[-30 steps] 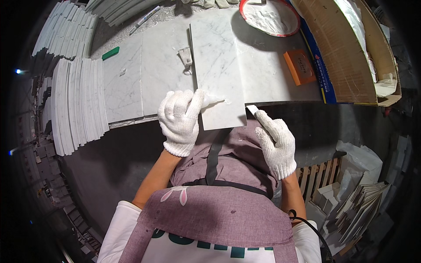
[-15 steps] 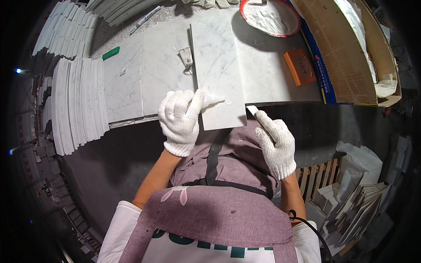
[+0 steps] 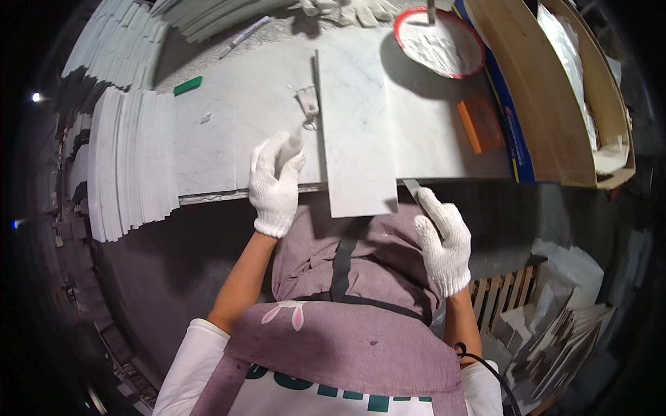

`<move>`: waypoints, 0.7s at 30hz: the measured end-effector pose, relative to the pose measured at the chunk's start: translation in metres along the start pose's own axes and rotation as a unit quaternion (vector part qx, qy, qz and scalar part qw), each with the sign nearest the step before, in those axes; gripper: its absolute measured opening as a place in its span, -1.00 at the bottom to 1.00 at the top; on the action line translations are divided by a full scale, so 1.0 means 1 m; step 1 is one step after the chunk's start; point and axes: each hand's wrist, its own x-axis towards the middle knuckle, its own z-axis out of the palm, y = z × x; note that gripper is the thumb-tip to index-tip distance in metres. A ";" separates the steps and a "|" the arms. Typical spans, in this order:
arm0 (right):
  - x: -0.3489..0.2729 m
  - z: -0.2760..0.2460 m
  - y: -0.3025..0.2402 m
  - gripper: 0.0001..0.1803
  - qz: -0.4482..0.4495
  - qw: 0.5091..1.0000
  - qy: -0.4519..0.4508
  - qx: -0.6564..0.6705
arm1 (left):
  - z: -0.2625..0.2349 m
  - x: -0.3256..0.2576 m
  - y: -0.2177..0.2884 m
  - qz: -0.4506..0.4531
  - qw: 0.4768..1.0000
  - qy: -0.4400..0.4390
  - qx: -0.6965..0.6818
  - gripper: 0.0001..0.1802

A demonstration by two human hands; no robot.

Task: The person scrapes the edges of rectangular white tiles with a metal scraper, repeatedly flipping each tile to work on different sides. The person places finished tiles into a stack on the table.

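Observation:
A long pale marble tile [image 3: 357,132] lies lengthwise on the worktop, its near end jutting past the front edge. Left of that end, my gloved left hand [image 3: 272,187] is closed round a small white nozzle bottle [image 3: 294,144], tip up and clear of the tile. My gloved right hand [image 3: 446,243], off the tile's near right corner, grips a flat scraper blade [image 3: 413,187]; its handle is hidden in the fingers. A crumpled, whitish tube-like piece [image 3: 307,102] with a ring at its end rests beside the tile's left edge.
White powder or paste fills a red-rimmed bowl [image 3: 479,52] at the back right. Nearby are an orange block [image 3: 480,125] and an open cardboard box [image 3: 548,97]. Stacked thin tiles [image 3: 132,159] line the left, with a green piece [image 3: 187,86], a marker [image 3: 244,37] and spare gloves [image 3: 354,11] farther back.
My left hand has drawn the bottle off the tile toward the left and turned its tip upward. The right hand keeps the scraper by the tile's corner. The whole view has shifted slightly.

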 end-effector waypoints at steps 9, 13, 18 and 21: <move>0.005 0.004 -0.010 -0.52 0.039 0.998 -0.002 0.051 | 0.016 0.111 -0.043 -0.106 0.993 0.051 0.024 -0.43; 0.011 0.003 -0.013 -0.53 0.054 0.998 -0.017 0.028 | 0.021 0.128 -0.077 -0.128 0.986 0.068 0.086 -0.44; 0.012 0.005 -0.002 -0.54 0.049 0.999 -0.014 0.011 | 0.026 0.123 -0.074 -0.103 0.987 0.069 0.101 -0.41; 0.011 0.008 0.005 -0.52 0.013 1.000 -0.019 -0.004 | 0.025 0.120 -0.069 -0.082 0.986 0.065 0.128 -0.42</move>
